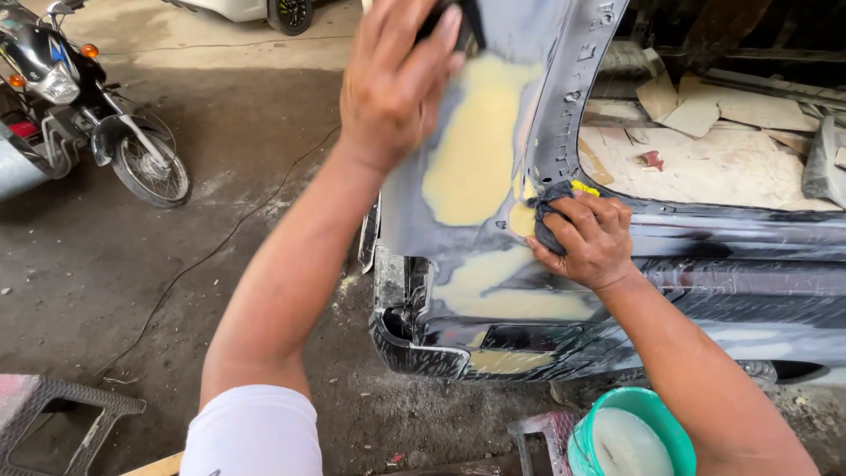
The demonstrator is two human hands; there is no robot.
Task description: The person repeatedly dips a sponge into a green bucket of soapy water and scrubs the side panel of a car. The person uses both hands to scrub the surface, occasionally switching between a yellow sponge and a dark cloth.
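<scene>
Sanding partway: right hand (592,240) grips dark folded abrasive sheet (548,216) against yellow-filled black car body panel (476,150); left hand (394,79) presses dark sanding block (451,19); filler patches remain unlevelled.

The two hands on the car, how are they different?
The left hand is up high on the dark car panel, fingers spread flat over a dark block; the right hand is lower, curled in a tight grip around a dark wad of sanding paper with a yellow edge. The left hand sits above the big yellow filler patch; the right presses at that patch's lower edge. Both touch the same panel.
</scene>
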